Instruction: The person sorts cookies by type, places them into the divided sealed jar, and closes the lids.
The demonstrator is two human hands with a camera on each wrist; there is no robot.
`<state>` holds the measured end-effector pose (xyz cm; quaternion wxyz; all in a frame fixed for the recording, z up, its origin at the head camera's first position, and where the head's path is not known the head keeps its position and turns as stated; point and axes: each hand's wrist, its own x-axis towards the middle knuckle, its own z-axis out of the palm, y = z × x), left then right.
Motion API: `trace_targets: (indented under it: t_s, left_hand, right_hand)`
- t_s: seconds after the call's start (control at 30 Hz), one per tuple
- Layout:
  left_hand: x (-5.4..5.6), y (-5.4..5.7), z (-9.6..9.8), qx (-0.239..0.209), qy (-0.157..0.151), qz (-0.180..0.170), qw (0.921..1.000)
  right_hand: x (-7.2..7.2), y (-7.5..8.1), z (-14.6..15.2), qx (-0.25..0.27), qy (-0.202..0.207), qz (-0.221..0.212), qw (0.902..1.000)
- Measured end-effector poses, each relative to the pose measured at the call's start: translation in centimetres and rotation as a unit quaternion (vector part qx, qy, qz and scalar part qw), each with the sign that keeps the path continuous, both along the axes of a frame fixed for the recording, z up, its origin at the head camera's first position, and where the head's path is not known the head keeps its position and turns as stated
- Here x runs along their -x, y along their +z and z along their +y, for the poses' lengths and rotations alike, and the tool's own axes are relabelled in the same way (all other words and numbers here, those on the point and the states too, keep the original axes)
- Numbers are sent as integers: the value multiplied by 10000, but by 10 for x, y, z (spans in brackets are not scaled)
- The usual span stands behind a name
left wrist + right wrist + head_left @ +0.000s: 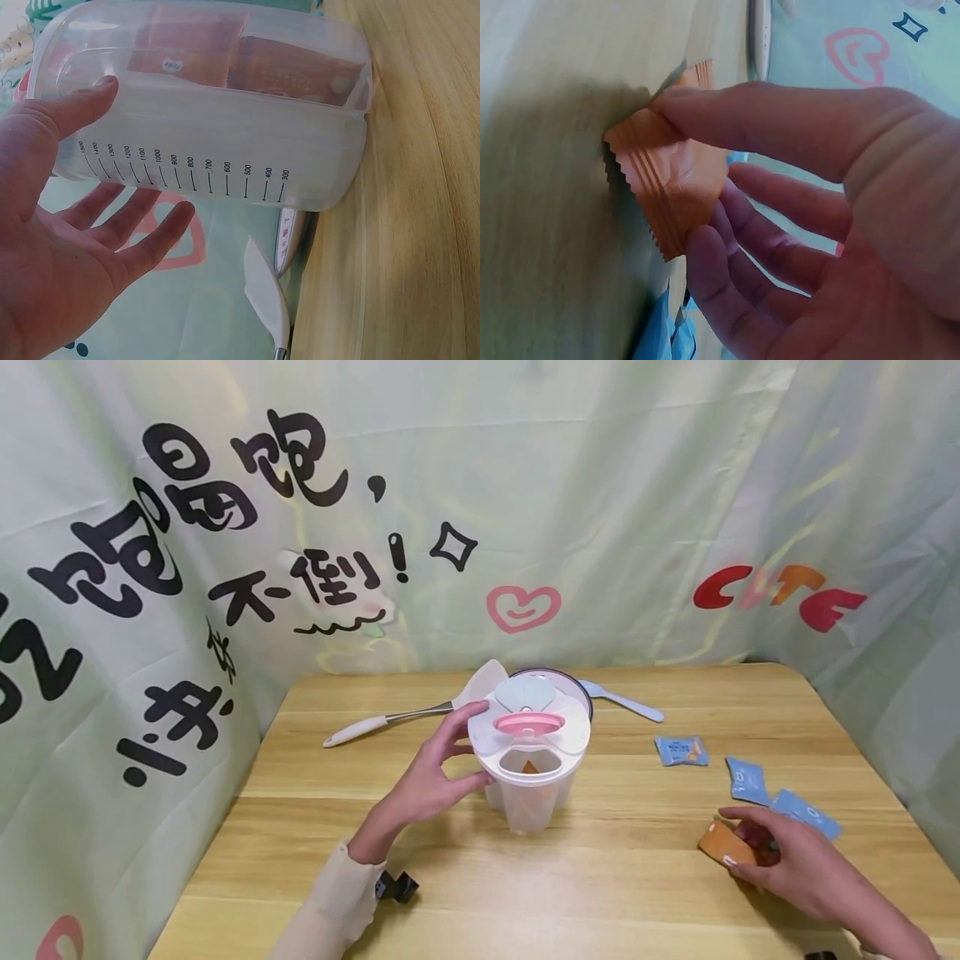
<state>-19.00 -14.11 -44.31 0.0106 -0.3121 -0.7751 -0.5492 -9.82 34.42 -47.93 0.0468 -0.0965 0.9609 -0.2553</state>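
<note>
My left hand (438,768) holds the side of a clear plastic storage container (528,802), thumb on the near side and fingers around the far side. The container has a white lid with a pink handle (529,724) and one lid opening at the front. A measuring scale runs along its wall, and orange packets (292,71) show inside in the left wrist view. Off to the right, my right hand (802,860) pinches a small orange snack packet (679,169) between thumb and fingers, close over the table.
Several blue packets (681,751) lie on the wooden table (615,893) near the right hand. Behind the container are a white-handled spatula (356,731), a dark-rimmed round dish (581,685) and a light blue utensil (630,703). A printed cloth (600,510) hangs behind.
</note>
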Motion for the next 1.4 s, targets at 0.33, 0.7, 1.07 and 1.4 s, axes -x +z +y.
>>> trace_targets:
  t_s: [0.33, 0.7, 1.07, 1.4]
  left_hand:
    - [2, 0, -1, -11, -23, 20, 10000]
    - [0, 0, -1, 8, 17, -58, 10000]
    - [0, 1, 1, -7, 16, -93, 10000]
    - [1, 1, 0, 26, 22, -110, 9999]
  right_hand:
    - [6, 0, -26, 443, -34, 562, 9974]
    - [24, 19, -51, 909, 268, 1197, 9883]
    - [34, 55, -72, 1354, 34, 2304, 9636]
    - [43, 85, -93, 2235, 228, 2956, 9285]
